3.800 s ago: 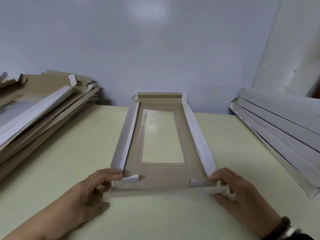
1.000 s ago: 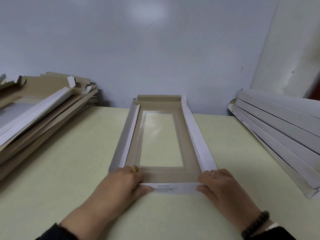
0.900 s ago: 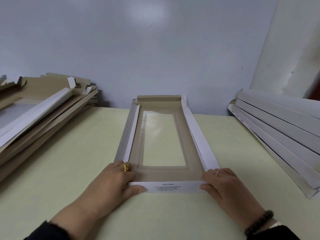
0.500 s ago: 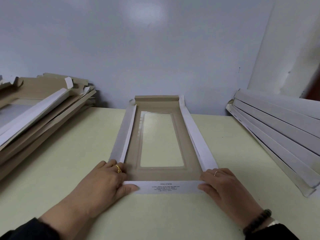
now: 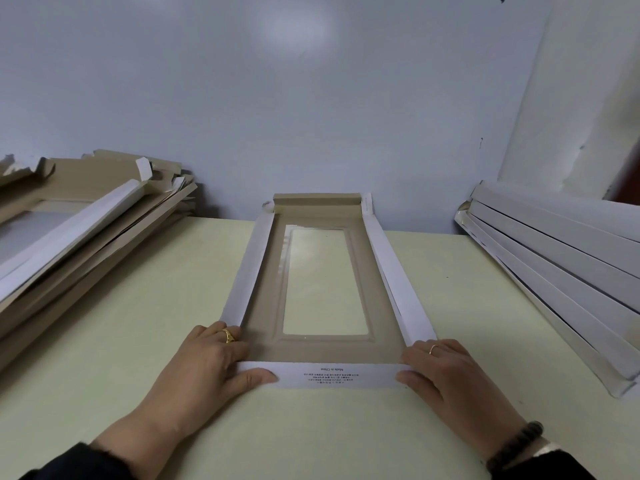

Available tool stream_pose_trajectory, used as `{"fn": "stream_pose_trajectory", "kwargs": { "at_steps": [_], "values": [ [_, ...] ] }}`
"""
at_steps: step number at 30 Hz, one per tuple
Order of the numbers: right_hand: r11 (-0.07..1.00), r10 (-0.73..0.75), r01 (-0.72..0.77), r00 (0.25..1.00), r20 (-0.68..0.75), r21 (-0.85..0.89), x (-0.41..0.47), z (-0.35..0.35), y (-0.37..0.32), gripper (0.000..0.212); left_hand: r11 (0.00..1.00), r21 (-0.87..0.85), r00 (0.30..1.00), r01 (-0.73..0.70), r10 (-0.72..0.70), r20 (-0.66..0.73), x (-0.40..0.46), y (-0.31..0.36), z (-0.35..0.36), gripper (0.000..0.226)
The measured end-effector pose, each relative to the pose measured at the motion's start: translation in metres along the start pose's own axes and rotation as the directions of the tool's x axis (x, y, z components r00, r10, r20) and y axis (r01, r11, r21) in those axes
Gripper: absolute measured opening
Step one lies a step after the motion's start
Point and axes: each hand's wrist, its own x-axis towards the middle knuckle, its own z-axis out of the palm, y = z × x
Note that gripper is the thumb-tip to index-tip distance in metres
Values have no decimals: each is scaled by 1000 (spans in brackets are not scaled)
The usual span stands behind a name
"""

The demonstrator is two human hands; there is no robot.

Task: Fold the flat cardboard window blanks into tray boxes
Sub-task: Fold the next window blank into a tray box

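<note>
Head cam: tray box (image 5: 325,289) lies on the table, long axis running away toward the far wall. Left hand (image 5: 211,362) and right hand (image 5: 440,367) each grip a near corner, equally close.

packing workroom | stacked flat blanks (image 5: 79,237) | folded boxes (image 5: 561,271) | table (image 5: 138,323)

The small print (image 5: 324,376) on the near flap was too tiny to read. The left pile of blanks (image 5: 69,237) and the right stack of boxes (image 5: 561,271) were cut by the picture's edges. Both hands hid the tray's near corners.
</note>
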Motion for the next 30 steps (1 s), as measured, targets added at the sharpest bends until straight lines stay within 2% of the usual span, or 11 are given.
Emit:
{"fn": "stream_pose_trajectory", "kwargs": {
  "at_steps": [4, 7, 11, 18, 23, 26, 27, 30],
  "values": [
    [1000, 19, -19, 1000, 16, -13, 0, 0, 0, 19, 975, -169, 985, 143, -123, 121, 1, -3, 0, 56],
    [1000, 23, -23, 1000, 14, -7, 0, 0, 0, 19, 914, -360, 982, 189, -175, 71, 1, -2, -2, 44],
    [1000, 19, -19, 1000, 8, 8, 0, -2, 0, 29, 890, -428, 987, 156, -156, 37, 1, -1, -4, 40],
    [999, 26, -26, 1000, 14, 24, 1, -2, -2, 28, 935, -343, 996, 90, -81, 40, -2, -4, -3, 38],
    [1000, 17, -17, 1000, 23, 17, -1, -6, -7, 18, 966, -254, 996, 40, -17, 92, -4, 1, -5, 24],
    [999, -10, 10, 1000, 12, 36, 0, -10, -18, 20, 992, -119, 992, -33, 46, 114, -3, -1, -11, 16],
    [996, -5, 4, 1000, 19, 85, 0, -12, -22, 23, 996, -83, 993, -39, 48, 110, -2, -6, -12, 17],
    [928, -6, -10, 999, 41, 372, -3, -13, -32, 23, 997, -23, 985, 72, -68, 161, -1, -18, -15, 17]
  ]
}}
